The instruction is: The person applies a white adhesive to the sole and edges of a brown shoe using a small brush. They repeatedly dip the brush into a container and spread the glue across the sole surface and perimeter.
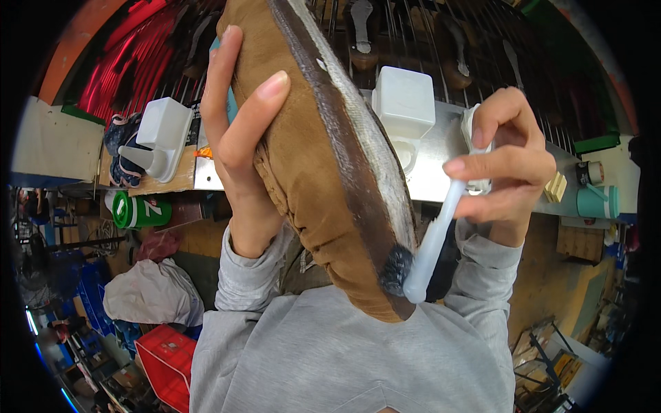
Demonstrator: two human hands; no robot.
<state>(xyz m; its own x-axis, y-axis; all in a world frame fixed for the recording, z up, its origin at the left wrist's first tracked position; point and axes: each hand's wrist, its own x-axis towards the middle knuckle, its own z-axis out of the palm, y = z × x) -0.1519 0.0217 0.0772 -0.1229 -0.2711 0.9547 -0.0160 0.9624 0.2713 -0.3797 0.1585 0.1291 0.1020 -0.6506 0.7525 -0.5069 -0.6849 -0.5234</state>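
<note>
A brown suede shoe upper (296, 158) is held up on a slant in front of my chest, its underside turned to the right. Along that underside runs a dark, wet-looking band (344, 158) beside a whitish textured strip (372, 151). My left hand (241, 131) grips the shoe from the left, fingers spread over the suede. My right hand (506, 158) pinches the pale plastic handle of a brush (437, 237). The brush's dark bristles (396, 270) touch the band near the shoe's lower end. Something white and crumpled (470, 125) shows behind my right fingers; whether they hold it is unclear.
White plastic containers (405, 100) (164, 122) stand on the bench beyond the shoe. Behind them, a rack of metal rods (441, 41) carries several dark shoe parts. A green tub (141, 210), a white bag (153, 292) and a red crate (165, 361) are at lower left.
</note>
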